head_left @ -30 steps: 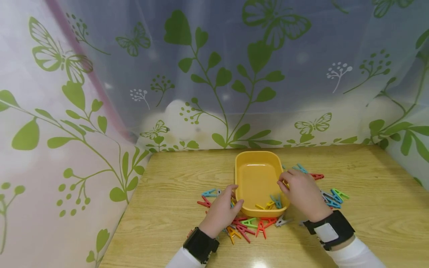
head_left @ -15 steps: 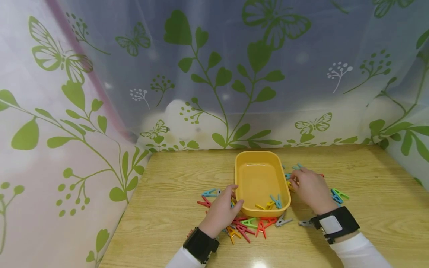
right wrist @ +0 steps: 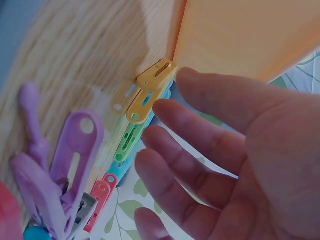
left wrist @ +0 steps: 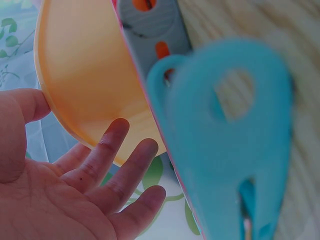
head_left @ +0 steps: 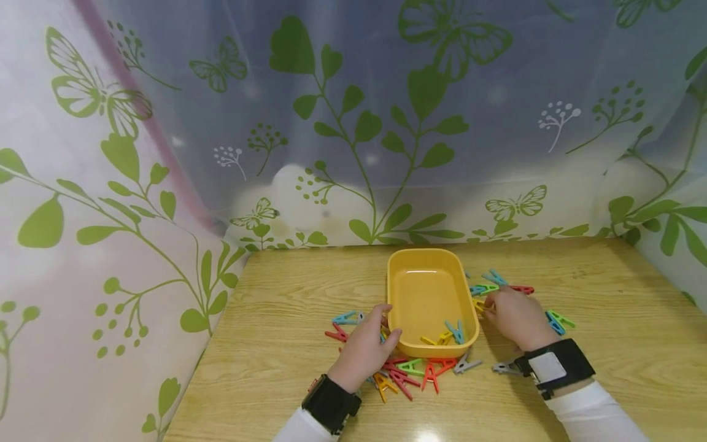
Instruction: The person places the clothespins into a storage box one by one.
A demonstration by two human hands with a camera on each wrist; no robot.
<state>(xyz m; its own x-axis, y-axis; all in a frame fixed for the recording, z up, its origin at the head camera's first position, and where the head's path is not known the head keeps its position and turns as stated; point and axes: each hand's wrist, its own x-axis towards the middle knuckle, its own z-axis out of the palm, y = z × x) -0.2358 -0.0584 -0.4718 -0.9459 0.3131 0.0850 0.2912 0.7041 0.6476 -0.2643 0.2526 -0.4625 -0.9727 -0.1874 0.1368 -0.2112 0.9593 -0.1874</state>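
Observation:
The yellow plastic tray [head_left: 425, 294] stands on the table with yellow and blue clothespins [head_left: 455, 332] in its near right corner. My left hand [head_left: 364, 350] rests at the tray's left side; in the left wrist view its thumb touches the rim and its fingers are spread along the wall. To the right of the tray, my right hand [head_left: 516, 316] reaches down to a yellow clothespin [right wrist: 156, 77]. Its thumb and index fingertips are right at that clothespin, slightly apart, and its other fingers are loosely bent.
Red, green and orange clothespins [head_left: 405, 390] lie in front of the tray. Blue [head_left: 494, 277] and red clothespins lie beyond my right hand, and a grey one [head_left: 505, 368] near my right wrist. A patterned curtain [head_left: 353, 153] stands behind the wooden table [head_left: 298, 276].
My right hand has moved right and down from over the tray's right rim to the yellow clothespin. A green clothespin beyond it now shows. The left hand and tray have stayed put.

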